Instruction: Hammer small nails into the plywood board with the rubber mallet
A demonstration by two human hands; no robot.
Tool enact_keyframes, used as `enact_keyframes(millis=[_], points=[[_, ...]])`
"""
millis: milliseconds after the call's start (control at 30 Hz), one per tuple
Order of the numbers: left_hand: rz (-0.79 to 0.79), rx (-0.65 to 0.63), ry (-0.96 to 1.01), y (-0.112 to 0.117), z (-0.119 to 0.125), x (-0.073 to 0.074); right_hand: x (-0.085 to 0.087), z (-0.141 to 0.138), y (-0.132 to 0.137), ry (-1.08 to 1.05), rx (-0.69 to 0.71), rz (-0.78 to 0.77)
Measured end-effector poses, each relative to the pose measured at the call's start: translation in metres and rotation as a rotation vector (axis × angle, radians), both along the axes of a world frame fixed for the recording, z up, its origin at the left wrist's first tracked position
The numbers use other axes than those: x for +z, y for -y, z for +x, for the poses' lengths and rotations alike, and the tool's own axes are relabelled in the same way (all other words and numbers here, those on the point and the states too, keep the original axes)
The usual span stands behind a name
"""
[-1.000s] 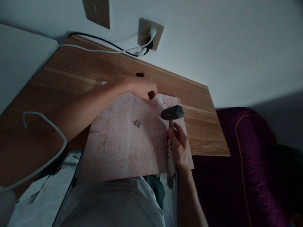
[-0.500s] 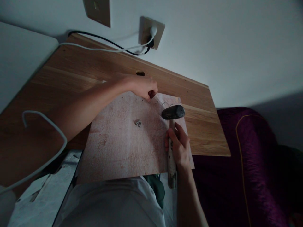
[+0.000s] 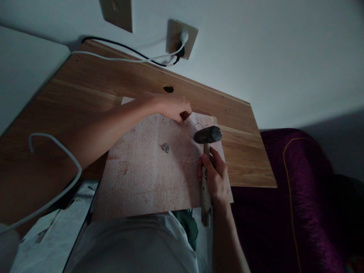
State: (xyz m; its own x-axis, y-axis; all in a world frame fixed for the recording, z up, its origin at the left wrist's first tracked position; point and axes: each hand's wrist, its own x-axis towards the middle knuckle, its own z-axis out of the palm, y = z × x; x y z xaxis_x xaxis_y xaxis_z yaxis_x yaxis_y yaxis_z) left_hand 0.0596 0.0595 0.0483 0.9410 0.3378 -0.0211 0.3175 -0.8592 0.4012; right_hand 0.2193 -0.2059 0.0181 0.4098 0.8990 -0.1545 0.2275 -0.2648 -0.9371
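My right hand (image 3: 215, 172) grips the wooden handle of a hammer (image 3: 208, 135), whose dark head hangs over the right part of a pale wooden board (image 3: 142, 174). Near the board's far edge, my left hand (image 3: 178, 109) is closed with its fingertips pinched down at the surface; what it pinches, if anything, is hidden. A row of small holes or marks runs along that edge, with thin nails (image 3: 196, 124) standing in it to the right of my left hand. A small pile of nails or screws (image 3: 165, 148) lies mid-board.
The board lies on a brown wooden desk (image 3: 247, 155) with a cable hole (image 3: 168, 89). Black and white cables run to a wall socket (image 3: 182, 40). A white cord (image 3: 57, 144) crosses over my left arm. A purple cloth-covered seat (image 3: 307, 182) stands at the right.
My left hand has shifted slightly to the right along the board's far edge. My right hand and the hammer have stayed almost still.
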Motion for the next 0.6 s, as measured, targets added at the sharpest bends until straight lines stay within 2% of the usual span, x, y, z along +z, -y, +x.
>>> enact_keyframes(millis=[233, 500, 600], points=[[-0.015, 0.019, 0.004, 0.0017, 0.0001, -0.0004, 0.0012, -0.0012, -0.0007, 0.004, 0.009, 0.009], [-0.073, -0.072, 0.013, -0.0041, 0.0000, -0.0038, -0.0013, 0.0007, 0.0007, 0.012, 0.010, -0.002], [-0.037, -0.037, -0.008, -0.0068, -0.0014, -0.0029, -0.0018, 0.0004, 0.0004, -0.001, 0.014, 0.006]])
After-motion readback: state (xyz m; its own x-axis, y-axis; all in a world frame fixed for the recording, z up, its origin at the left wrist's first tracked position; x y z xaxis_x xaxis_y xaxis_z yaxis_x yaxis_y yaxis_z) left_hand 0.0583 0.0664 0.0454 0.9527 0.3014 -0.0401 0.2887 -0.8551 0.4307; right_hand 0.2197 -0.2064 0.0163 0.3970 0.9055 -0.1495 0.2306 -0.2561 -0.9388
